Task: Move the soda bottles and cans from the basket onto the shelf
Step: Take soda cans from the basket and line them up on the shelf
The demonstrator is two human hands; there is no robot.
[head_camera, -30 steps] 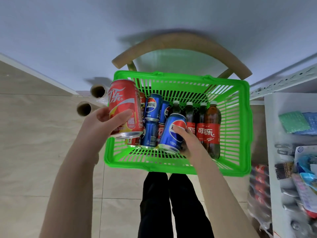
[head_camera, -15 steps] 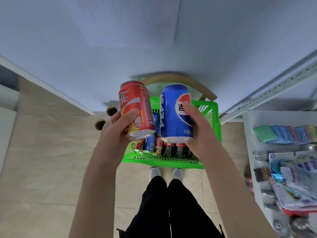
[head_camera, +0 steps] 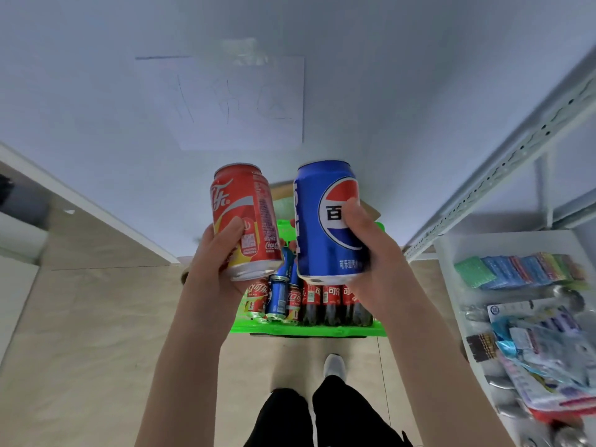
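My left hand (head_camera: 216, 253) is shut on a red cola can (head_camera: 245, 217), held upright in front of me. Beside it my right hand (head_camera: 375, 250) grips a blue Pepsi can (head_camera: 325, 221), also upright. Both cans are raised well above the green basket (head_camera: 306, 330), which sits lower down behind my hands. Inside the basket stand more red and blue cans (head_camera: 274, 298) on the left and dark cola bottles (head_camera: 332, 301) with red labels on the right. The white metal shelf (head_camera: 458, 253) is at my right.
The lower shelf board holds coloured sponges (head_camera: 516, 269) and packaged goods (head_camera: 541, 356). A slotted shelf upright (head_camera: 503, 166) slants up at the right. A sheet of paper (head_camera: 238, 101) hangs on the wall ahead. My legs and a shoe (head_camera: 333, 366) are below, on beige floor tiles.
Both hands have lifted their cans out of the basket and up toward my face. The view has tilted upward, so the basket looks smaller and lower.
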